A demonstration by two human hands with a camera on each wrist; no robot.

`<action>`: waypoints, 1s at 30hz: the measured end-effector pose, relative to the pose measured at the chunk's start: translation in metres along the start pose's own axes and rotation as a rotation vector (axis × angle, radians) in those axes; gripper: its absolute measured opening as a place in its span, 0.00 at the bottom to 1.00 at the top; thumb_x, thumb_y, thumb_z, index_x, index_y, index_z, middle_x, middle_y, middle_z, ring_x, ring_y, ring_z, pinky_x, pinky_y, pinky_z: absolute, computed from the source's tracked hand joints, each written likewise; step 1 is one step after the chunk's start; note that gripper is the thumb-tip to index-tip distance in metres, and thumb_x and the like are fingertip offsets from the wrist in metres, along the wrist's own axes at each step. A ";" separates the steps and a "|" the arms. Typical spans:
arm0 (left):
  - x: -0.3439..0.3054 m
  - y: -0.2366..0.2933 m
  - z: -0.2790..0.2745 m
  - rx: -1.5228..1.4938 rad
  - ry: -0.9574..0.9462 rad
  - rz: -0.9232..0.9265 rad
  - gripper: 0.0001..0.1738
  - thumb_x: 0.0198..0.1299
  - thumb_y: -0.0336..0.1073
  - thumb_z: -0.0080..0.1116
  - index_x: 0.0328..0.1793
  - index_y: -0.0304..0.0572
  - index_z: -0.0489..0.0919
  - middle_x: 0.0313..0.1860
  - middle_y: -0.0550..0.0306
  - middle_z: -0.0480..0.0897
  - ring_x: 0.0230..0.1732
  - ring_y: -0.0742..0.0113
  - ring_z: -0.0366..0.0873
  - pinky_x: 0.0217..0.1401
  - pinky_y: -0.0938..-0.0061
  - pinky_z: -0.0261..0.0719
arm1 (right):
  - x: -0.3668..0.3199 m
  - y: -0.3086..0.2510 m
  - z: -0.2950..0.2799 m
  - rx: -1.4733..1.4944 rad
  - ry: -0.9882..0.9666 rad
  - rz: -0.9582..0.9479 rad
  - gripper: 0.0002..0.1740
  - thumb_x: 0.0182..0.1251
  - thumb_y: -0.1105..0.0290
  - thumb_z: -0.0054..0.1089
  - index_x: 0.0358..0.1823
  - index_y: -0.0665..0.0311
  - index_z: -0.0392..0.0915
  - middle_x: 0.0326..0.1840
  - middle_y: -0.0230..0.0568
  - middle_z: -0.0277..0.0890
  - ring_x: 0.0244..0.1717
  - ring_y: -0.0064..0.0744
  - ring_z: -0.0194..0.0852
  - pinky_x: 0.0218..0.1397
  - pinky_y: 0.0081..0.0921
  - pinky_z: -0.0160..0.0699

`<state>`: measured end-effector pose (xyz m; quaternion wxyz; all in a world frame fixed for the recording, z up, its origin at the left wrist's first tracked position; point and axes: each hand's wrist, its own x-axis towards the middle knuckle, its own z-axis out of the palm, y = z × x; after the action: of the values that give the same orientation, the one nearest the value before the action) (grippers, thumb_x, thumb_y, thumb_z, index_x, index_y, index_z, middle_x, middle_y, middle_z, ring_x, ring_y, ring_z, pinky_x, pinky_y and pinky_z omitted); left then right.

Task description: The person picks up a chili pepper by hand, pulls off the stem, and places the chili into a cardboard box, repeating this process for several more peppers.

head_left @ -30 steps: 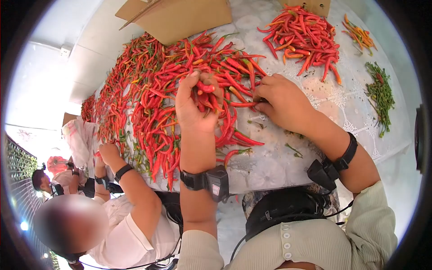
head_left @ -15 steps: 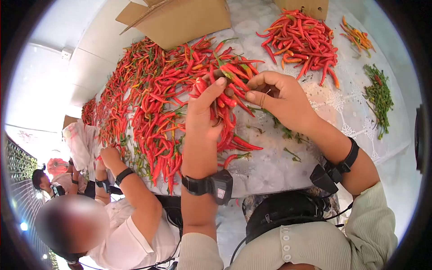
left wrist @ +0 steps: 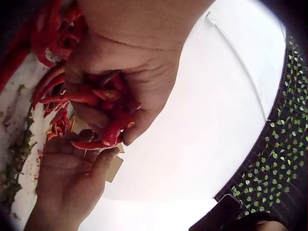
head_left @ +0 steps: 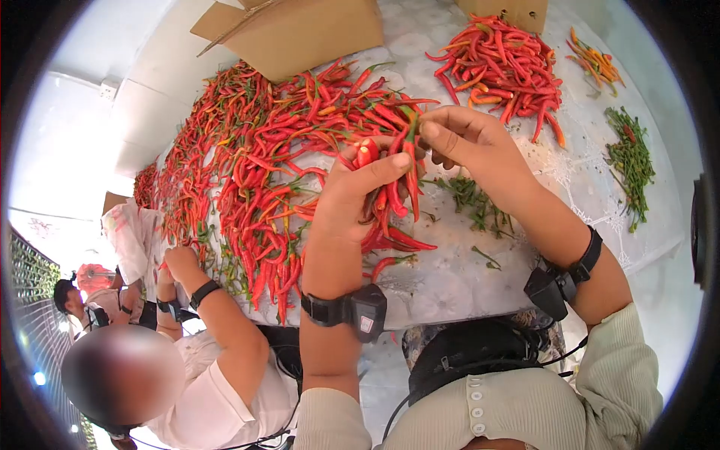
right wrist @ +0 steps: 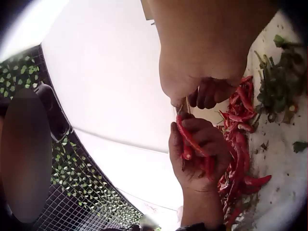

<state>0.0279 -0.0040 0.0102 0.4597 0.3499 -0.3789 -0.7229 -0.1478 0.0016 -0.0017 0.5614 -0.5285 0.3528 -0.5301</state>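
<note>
My left hand (head_left: 341,199) grips a bunch of red chili peppers (left wrist: 115,96), several of them with pale cut-looking ends and no stems. One longer red chili (head_left: 412,169) stands out along its fingertips, the green stem end up. At that end, my right hand (head_left: 480,146) pinches the stem (right wrist: 180,109) between thumb and forefinger, its other fingers curled under. Both hands are close together above the near edge of the large chili heap (head_left: 262,165). The fingers of the left hand are partly hidden behind the chilies.
A second heap of red chilies (head_left: 502,67) lies at the back right, beside a few orange ones (head_left: 596,60) and a pile of green stems (head_left: 630,165). More stems (head_left: 472,199) lie below my right wrist. Cardboard boxes (head_left: 315,37) stand behind. Another person (head_left: 217,352) works at left.
My right hand has brought a chili from the heap's right edge to the left hand and moved up to its stem end. The left hand has shifted slightly right and toward me.
</note>
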 end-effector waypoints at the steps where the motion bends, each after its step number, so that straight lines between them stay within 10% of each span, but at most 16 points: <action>1: 0.000 -0.001 0.000 0.009 0.004 -0.013 0.14 0.47 0.26 0.64 0.42 0.34 0.76 0.31 0.53 0.81 0.28 0.70 0.79 0.28 0.79 0.79 | -0.001 -0.001 -0.001 0.006 -0.020 0.029 0.15 0.63 0.60 0.58 0.38 0.67 0.77 0.28 0.26 0.73 0.29 0.13 0.65 0.31 0.15 0.64; 11: -0.002 -0.002 -0.002 0.058 -0.056 -0.002 0.13 0.46 0.25 0.66 0.38 0.36 0.77 0.27 0.58 0.80 0.25 0.72 0.78 0.26 0.79 0.77 | 0.002 0.006 -0.008 0.189 -0.136 0.180 0.09 0.59 0.65 0.61 0.28 0.64 0.76 0.24 0.25 0.72 0.26 0.12 0.64 0.29 0.12 0.60; 30: 0.002 -0.003 0.002 0.099 0.003 -0.055 0.15 0.44 0.25 0.67 0.39 0.35 0.76 0.27 0.60 0.79 0.26 0.74 0.77 0.29 0.81 0.76 | -0.005 0.003 -0.002 -0.335 0.112 -0.335 0.06 0.52 0.73 0.61 0.28 0.67 0.75 0.23 0.32 0.72 0.23 0.16 0.68 0.27 0.17 0.67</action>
<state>0.0239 -0.0049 0.0083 0.4222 0.3835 -0.4037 -0.7153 -0.1497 0.0053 -0.0052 0.3498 -0.6352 0.3738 -0.5783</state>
